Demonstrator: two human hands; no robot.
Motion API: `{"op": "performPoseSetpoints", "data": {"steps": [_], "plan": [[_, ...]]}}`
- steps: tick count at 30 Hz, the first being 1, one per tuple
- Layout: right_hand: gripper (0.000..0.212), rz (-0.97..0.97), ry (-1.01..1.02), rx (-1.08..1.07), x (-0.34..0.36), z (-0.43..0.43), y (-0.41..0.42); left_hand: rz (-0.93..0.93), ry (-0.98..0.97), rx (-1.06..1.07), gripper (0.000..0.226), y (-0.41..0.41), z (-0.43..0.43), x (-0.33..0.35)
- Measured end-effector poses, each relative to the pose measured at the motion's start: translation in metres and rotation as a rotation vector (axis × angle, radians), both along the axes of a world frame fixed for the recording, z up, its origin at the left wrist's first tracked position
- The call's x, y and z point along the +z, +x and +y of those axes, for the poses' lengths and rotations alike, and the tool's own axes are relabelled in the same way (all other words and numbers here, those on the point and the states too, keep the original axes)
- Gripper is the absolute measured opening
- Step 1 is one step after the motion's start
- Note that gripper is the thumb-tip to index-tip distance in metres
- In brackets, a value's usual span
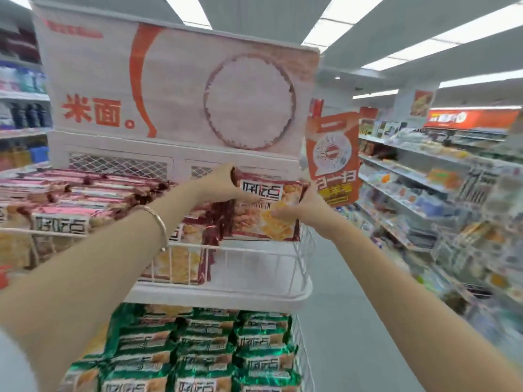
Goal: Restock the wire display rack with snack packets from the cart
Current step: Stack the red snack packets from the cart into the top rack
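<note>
Left grip [220, 183]: your fingers are curled round the upper left corner of the red packet [266, 219].
Right grip [304, 209]: it pinches the right edge of the same packet, with your thumb lying on the front face.
Red packet: you hold it upright between both hands, its front towards you, over the right end of the top basket [254, 247] of the wire rack. I cannot tell if its lower edge touches the front rim.
Top basket: the white bottom shows on the right. To the left are more red packets [85, 199], lying in stacks.
Lower tier: green packets [212, 349] lie in rows.
Signboard [169, 89]: white with orange characters, it stands above the rack.
Bracelet [158, 222]: thin, on your left wrist.
Store shelves [424, 179]: on the right, blurred.
</note>
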State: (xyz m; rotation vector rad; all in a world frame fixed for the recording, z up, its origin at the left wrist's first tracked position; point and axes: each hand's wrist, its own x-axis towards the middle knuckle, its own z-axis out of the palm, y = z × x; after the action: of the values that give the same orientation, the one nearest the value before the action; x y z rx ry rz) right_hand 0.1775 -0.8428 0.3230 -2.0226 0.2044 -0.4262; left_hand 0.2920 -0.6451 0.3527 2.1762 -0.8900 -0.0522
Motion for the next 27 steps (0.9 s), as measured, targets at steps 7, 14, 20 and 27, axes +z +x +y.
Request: {"op": "performPoseSetpoints", "data": {"steps": [7, 14, 20, 27], "plan": [[0.156, 0.28, -0.342, 0.101, -0.028, -0.002, 0.041, -0.215, 0.469, 0.027, 0.064, 0.032, -0.023, -0.013], [0.042, 0.11, -0.612, 0.077, -0.012, -0.017, 0.021, -0.253, 0.674, -0.035, 0.104, 0.025, -0.021, -0.017], [0.011, -0.037, -0.576, 0.161, -0.03, -0.004, 0.036, -0.387, 0.756, 0.003, 0.097, 0.028, -0.017, -0.016], [0.129, 0.25, -0.877, 0.175, -0.035, -0.01, 0.03, -0.466, 1.021, 0.09, 0.142, 0.022, -0.018, -0.033]]}}
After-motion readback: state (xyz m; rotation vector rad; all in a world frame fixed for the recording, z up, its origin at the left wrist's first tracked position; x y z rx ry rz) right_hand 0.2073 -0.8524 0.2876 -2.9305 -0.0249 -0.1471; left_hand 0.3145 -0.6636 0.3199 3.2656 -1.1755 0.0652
